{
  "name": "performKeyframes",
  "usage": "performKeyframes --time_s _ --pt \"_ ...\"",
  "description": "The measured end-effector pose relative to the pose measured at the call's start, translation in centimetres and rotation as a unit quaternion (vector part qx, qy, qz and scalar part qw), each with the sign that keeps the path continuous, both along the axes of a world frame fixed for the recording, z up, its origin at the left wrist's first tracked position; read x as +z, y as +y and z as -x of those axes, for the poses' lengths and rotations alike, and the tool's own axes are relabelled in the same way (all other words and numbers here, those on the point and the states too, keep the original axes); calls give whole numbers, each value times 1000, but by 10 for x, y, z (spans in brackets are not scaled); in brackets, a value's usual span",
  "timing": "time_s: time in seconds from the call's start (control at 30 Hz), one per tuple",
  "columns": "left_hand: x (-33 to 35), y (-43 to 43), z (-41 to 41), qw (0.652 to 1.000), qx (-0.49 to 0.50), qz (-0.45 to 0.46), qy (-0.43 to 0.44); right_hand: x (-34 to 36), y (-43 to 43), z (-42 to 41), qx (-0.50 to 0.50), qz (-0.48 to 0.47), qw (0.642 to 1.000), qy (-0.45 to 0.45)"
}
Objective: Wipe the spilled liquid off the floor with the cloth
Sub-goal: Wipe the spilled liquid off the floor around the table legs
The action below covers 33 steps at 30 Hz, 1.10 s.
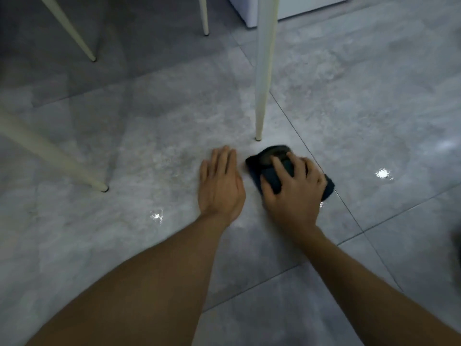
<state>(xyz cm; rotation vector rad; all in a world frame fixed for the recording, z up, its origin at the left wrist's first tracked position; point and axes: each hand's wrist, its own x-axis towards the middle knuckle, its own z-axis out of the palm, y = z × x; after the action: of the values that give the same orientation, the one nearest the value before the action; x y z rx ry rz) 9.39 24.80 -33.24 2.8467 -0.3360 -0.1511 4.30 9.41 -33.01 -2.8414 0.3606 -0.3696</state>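
A dark blue cloth (269,156) lies bunched on the grey tiled floor (349,121), just in front of a cream table leg. My right hand (293,188) presses down on the cloth with spread fingers gripping it. My left hand (220,183) rests flat on the floor right beside it, palm down, fingers together, holding nothing. A faint wet sheen (169,158) shows on the tile to the left of my left hand.
A cream table leg (263,78) stands directly behind the cloth. Another slanted leg (62,163) ends at the left, and two more legs (72,31) stand farther back. A white cabinet (287,6) sits at the top right. Tile joints run diagonally at the right.
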Motion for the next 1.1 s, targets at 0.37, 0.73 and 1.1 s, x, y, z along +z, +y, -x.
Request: performKeyframes --time_s 0.37,0.73,1.1 --pt "-5 103 4 987 149 -52 27 -3 107 -57 40 -10 999 11" --pt "-3 169 27 986 148 21 -69 -6 128 -105 91 17 996 -15" --pt "-2 205 55 969 214 13 -123 -11 175 -19 279 0 960 -35"
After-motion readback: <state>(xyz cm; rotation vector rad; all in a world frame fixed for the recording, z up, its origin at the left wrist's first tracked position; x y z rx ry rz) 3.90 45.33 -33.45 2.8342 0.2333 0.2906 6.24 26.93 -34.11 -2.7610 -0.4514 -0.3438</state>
